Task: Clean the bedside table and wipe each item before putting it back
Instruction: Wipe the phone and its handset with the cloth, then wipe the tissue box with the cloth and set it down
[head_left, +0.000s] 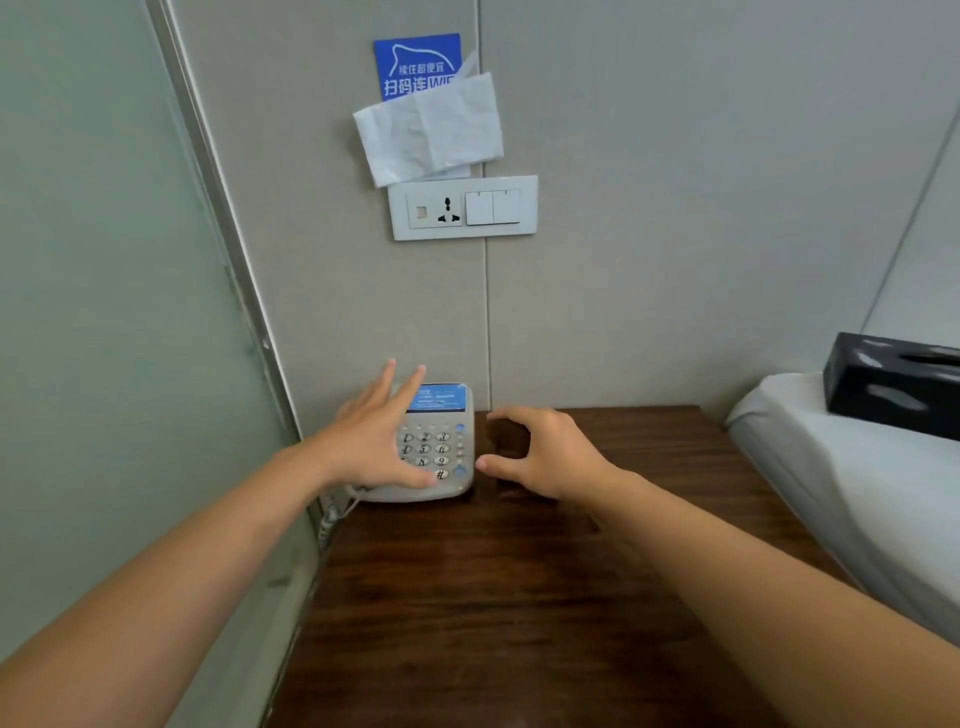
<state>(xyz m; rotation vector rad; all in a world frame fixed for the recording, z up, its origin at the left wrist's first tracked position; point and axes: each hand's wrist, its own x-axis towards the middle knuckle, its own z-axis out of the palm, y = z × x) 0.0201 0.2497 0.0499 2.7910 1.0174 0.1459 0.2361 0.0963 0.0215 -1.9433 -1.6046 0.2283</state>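
Observation:
A white desk telephone (441, 447) with a number keypad and a blue label stands at the back left corner of the dark wooden bedside table (519, 597). My left hand (374, 441) lies spread over the phone's left side, fingers apart, hiding the handset. My right hand (540, 452) hovers just right of the phone, thumb and fingers curved apart with nothing between them. A crumpled white tissue (431, 127) is tucked on the wall above the socket panel.
A white socket and switch panel (462, 208) sits on the beige wall, with a blue sign (415, 62) above it. A black tissue box (893, 384) rests on the white bed (857, 493) at the right. A frosted glass partition (104, 312) borders the left.

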